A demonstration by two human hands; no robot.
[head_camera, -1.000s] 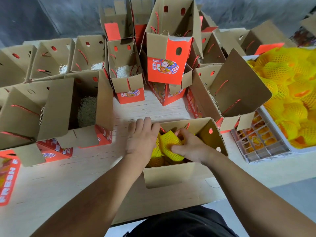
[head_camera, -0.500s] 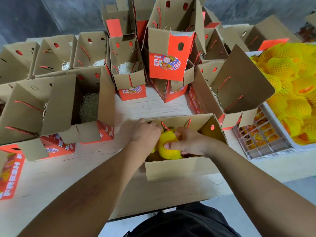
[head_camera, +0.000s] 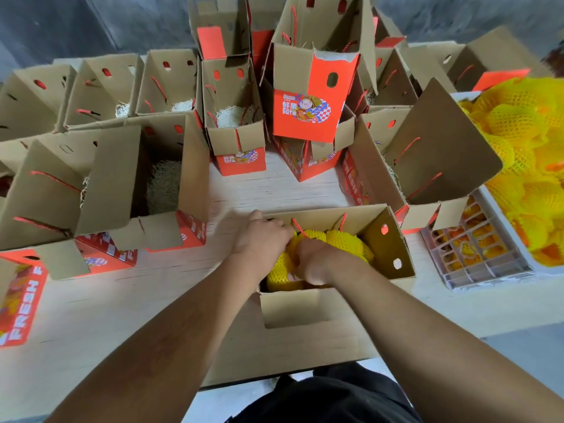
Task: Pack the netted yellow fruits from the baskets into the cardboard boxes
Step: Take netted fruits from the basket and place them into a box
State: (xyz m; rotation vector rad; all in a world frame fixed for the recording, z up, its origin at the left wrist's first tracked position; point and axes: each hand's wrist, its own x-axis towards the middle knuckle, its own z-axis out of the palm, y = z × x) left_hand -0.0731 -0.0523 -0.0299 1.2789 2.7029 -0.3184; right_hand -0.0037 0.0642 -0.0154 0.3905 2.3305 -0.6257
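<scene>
- The yellow netted fruits (head_camera: pixel 345 244) you are packing sit inside the open cardboard box (head_camera: pixel 390 248) right in front of you, on the counter (head_camera: pixel 91 315).
- Your right hand (head_camera: pixel 317 261) is down in the box. Its fingers are curled round a netted fruit (head_camera: pixel 279 274) at the near left of the box.
- Your left hand (head_camera: pixel 259 236) is at the left edge of the box, just beside the right hand. Its fingers are bent down into the box and touch the fruit net, but you cannot tell if they grip anything.
- A red rope handle (head_camera: pixel 297 225) pokes up from the far wall of the box, just behind your hands.
- The near flap (head_camera: pixel 305 312) of the box hangs out toward you.
- To your right stands a white basket (head_camera: pixel 515 239) piled high with more fruits in yellow nets (head_camera: pixel 525 141).
- Next to it, nearer the box, is a pale crate (head_camera: pixel 476 270) with fruit showing through its holes.
- Many more open boxes (head_camera: pixel 122 178) stand around on the counter, to the left and behind. Some have pale straw (head_camera: pixel 161 190) in the bottom.
- One tall red box with a cartoon picture (head_camera: pixel 305 112) stands behind the box you are filling.
</scene>
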